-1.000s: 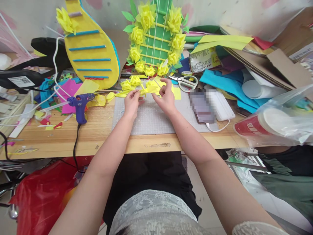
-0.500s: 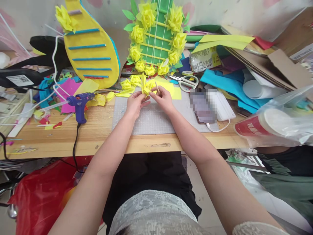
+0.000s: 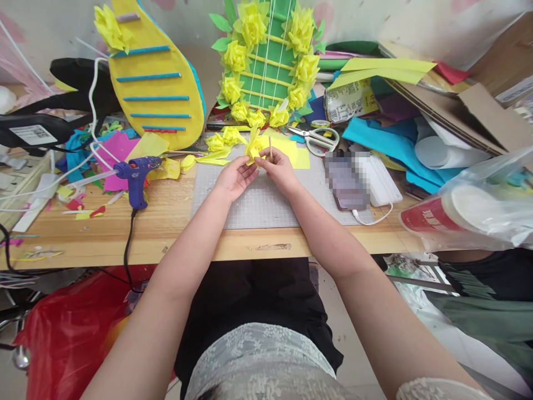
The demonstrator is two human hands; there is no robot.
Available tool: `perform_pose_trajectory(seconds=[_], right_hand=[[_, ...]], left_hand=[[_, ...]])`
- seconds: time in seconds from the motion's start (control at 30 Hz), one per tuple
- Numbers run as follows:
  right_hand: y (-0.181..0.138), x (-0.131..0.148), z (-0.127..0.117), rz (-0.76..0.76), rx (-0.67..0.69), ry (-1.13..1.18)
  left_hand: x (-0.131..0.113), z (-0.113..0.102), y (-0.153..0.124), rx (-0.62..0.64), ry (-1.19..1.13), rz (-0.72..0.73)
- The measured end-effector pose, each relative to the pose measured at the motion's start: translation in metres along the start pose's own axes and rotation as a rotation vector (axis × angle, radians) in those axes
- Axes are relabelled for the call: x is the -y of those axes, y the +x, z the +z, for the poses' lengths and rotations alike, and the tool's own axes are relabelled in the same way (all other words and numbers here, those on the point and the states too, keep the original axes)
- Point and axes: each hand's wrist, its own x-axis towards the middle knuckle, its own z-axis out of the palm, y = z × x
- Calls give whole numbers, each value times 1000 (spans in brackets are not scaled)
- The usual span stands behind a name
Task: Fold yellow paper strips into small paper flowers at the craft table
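Far left of the bench: black tool with a label (image 3: pixel 35 133) lying flat, white cable looping past it. Blue glue gun (image 3: pixel 135 175) stands on the wooden table (image 3: pixel 104 233) among pink, blue and yellow scraps, untouched, its cord dropping over the front edge. Behind it a yellow foam board with blue bars (image 3: pixel 156 97) leans on the wall. Centre: grey cutting mat (image 3: pixel 254 205), both hands raised just above its far edge. Left hand (image 3: pixel 235 178) is half open, palm up, fingertips pinching the lower edge of the yellow paper flower (image 3: pixel 253 147). Right hand (image 3: pixel 278 169) is closed on a thin wooden stick (image 3: pixel 270 149), held upright, thumb and forefinger also pressing the flower's base. Change over the last second — the paper was a long flat strip stretched between the hands; it is now gathered into a tight ruffled bunch and the hands have come together, so the rolling looks nearly complete. Two finished yellow flowers (image 3: pixel 225 139) lie on the mat's far left corner. Behind: green panel ringed with yellow flowers (image 3: pixel 266 72). Right of the hands — scissors (image 3: pixel 316 138), phone (image 3: pixel 343 180) on a charging cable, then felt sheets and a plastic bag (image 3: pixel 483 205).
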Motion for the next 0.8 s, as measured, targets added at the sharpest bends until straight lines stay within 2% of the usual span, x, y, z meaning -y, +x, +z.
perform_pose_trajectory(seconds=[0.23, 0.43, 0.57, 0.8], right_hand=[[-3, 7, 1, 31, -12, 71], [-2, 5, 0, 65, 51, 126], [-2, 3, 0, 76, 85, 138], [-2, 4, 0, 68, 44, 126]], left_hand=[[1, 1, 0, 34, -32, 25], [2, -5, 7, -39, -13, 148], [2, -5, 8, -64, 39, 172], [4, -1, 3, -46, 67, 204]])
